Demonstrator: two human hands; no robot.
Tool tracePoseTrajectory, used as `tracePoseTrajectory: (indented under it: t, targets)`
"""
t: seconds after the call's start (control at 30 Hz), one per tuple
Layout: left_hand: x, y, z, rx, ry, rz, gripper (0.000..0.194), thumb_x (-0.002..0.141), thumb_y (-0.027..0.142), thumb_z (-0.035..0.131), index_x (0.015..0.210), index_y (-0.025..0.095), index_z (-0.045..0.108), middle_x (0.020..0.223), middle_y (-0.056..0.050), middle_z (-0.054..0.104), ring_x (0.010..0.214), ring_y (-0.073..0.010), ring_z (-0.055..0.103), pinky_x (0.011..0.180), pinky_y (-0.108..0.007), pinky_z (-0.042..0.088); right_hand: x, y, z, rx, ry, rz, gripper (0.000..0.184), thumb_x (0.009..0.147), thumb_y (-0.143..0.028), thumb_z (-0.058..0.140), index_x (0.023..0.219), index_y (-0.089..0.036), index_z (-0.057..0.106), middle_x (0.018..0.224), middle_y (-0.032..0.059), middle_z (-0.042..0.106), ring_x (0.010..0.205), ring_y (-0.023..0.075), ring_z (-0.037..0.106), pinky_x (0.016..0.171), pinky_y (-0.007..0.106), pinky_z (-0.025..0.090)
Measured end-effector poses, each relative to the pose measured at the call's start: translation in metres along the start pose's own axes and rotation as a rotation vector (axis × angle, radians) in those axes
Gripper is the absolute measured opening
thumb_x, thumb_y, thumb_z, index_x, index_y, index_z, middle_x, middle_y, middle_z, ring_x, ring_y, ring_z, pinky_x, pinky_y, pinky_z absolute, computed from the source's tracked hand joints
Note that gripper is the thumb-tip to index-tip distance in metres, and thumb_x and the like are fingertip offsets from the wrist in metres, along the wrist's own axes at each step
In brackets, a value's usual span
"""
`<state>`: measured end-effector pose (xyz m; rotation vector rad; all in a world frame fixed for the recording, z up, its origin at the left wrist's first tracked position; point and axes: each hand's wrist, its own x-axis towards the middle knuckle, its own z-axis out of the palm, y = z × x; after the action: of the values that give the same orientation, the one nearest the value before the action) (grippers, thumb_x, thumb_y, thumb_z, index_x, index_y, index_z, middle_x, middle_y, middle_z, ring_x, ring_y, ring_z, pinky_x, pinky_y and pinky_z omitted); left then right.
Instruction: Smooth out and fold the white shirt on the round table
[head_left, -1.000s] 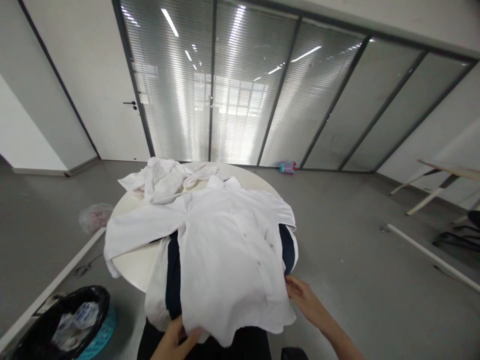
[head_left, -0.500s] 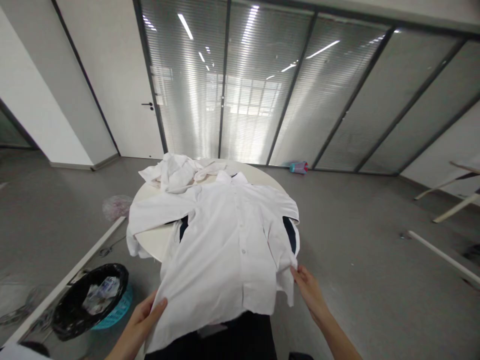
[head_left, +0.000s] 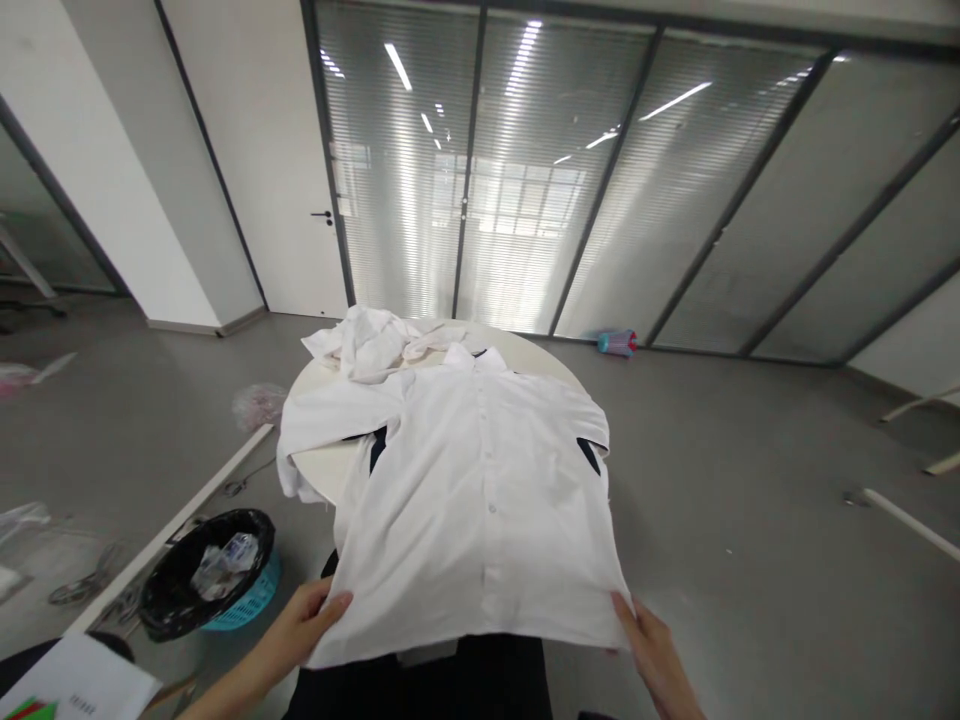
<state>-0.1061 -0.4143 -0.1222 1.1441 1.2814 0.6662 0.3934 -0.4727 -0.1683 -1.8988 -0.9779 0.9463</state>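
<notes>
A white button-up shirt [head_left: 472,500] lies front up on a round white table [head_left: 330,472], its hem hanging over the near edge. My left hand [head_left: 304,625] grips the hem's left corner. My right hand [head_left: 649,645] grips the hem's right corner, and the hem is stretched flat between them. A dark garment [head_left: 377,447] shows beneath the shirt at both sides. One sleeve [head_left: 334,420] drapes off the table's left edge.
A crumpled white garment [head_left: 371,342] sits at the table's far side. A black-lined bin in a blue basket [head_left: 210,575] stands on the floor to the left, beside a white strip. Paper [head_left: 75,685] lies at bottom left. A glass wall with blinds is behind.
Both hands moved outward to the hem corners and pulled the shirt's lower edge wide and flat. The view shifted left.
</notes>
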Motion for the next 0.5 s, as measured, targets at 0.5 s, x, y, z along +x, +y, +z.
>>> tracePoseTrajectory:
  t: [0.5]
  targets:
    - [0.044,0.079,-0.007,-0.267,-0.149,0.068,0.059,0.076,0.055,0.074,0.119,0.015,0.069,0.118,-0.014,0.071,0.11,-0.0324,0.065,0.096,-0.04,0.051,0.058,-0.032,0.004,0.042,0.045,-0.152,0.064,0.072,-0.069,0.058,0.117,-0.023,0.065,0.097,0.0075,0.075,0.103,0.03,0.069,0.1,0.044,0.049]
